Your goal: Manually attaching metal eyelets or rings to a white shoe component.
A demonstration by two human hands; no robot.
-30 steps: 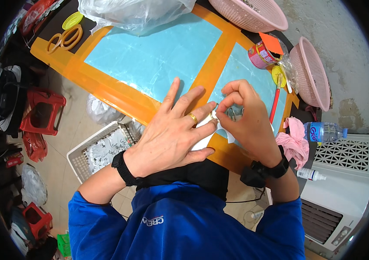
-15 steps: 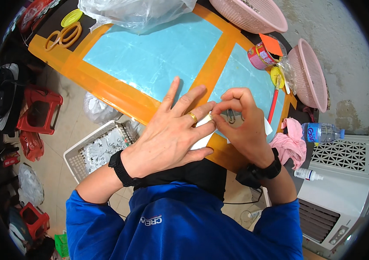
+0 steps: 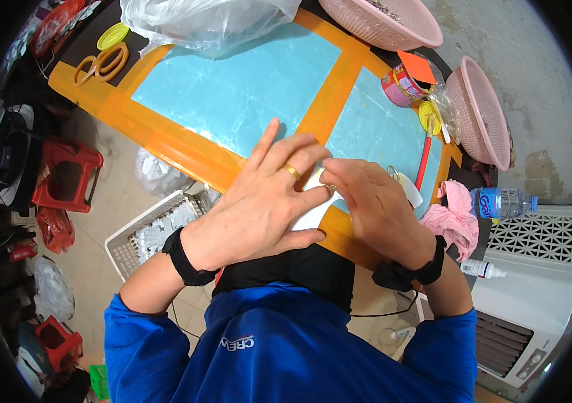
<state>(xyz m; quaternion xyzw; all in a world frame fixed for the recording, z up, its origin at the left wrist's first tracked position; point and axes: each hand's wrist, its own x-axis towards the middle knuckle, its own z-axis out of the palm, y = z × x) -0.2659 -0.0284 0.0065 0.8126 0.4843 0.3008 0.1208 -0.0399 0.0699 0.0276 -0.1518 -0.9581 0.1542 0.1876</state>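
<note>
My left hand (image 3: pixel 252 195) lies palm down over the table's near edge, its fingers spread and a gold ring on one of them. Under its fingers and thumb is a flat white piece like card or paper (image 3: pixel 309 218). My right hand (image 3: pixel 376 205) meets it from the right, fingers pressed together, the tips at the white piece's upper part beside my left fingers. Whatever those fingertips pinch is too small and covered to make out. Just beyond my right knuckles a thin wire loop (image 3: pixel 392 172) shows, and another white piece (image 3: pixel 409 191) lies beside that hand.
Blue sheets edged with orange tape cover the table (image 3: pixel 232 94). Around them are a plastic bag (image 3: pixel 212 23), scissors (image 3: pixel 109 60), pink baskets (image 3: pixel 477 114), a red tin (image 3: pixel 400 87), a red-handled tool (image 3: pixel 424 162), a pink cloth (image 3: pixel 452 218) and a bottle (image 3: pixel 501 203).
My right hand has turned over, its curled fingers now straighter and laid together, its back covering more of the table. My left fingers have drawn slightly closer together. The view has shifted slightly.
</note>
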